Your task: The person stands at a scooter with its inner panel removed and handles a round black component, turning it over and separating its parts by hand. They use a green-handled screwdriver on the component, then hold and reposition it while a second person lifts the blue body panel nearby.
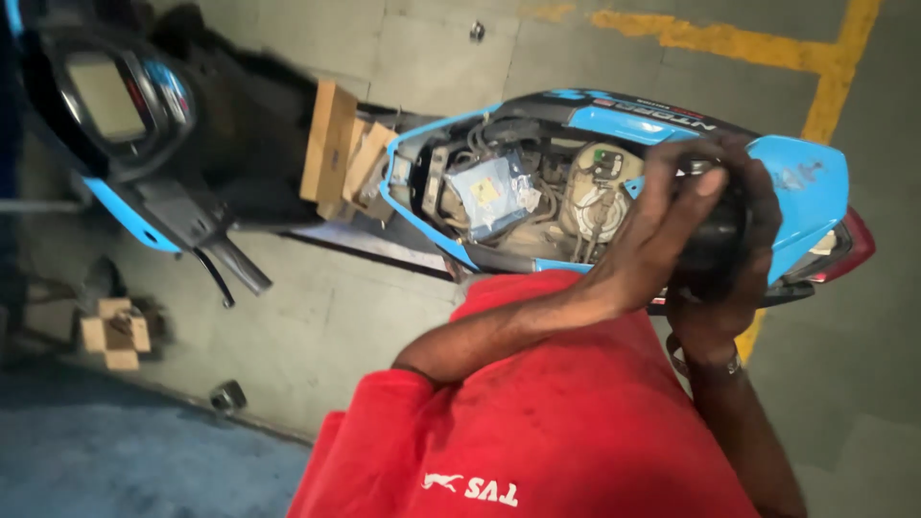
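A person in a red shirt (pixel 556 432) stands over a blue-and-black scooter (pixel 614 125) whose seat is off, leaving the bay under it open to view: a pale fuel-pump unit (pixel 600 187) with its hoses, wiring, and a clear plastic pouch (pixel 489 192) lying among the parts. Both hands are raised just above the scooter's rear, closed around a dark rounded part (pixel 718 245) held up between them, likely so it can be turned or checked at eye level rather than down in the cramped bay. The left hand (pixel 676 216) wraps over the part's near side with fingers curled across its top, forearm bent sharply at the elbow and crossing the chest. The right hand (pixel 734 288) cups it from below and behind (a band shows at that wrist), its forearm rising almost straight from the lower edge of the view. The blue tail panel (pixel 806 182) and red tail lamp (pixel 859 245) sit just beyond the hands. Cardboard boxes (pixel 336 144) rest on the footboard, kept out of the way, and a small open carton (pixel 115 331) lies on the concrete floor (pixel 317 326) near the handlebar (pixel 230 264).
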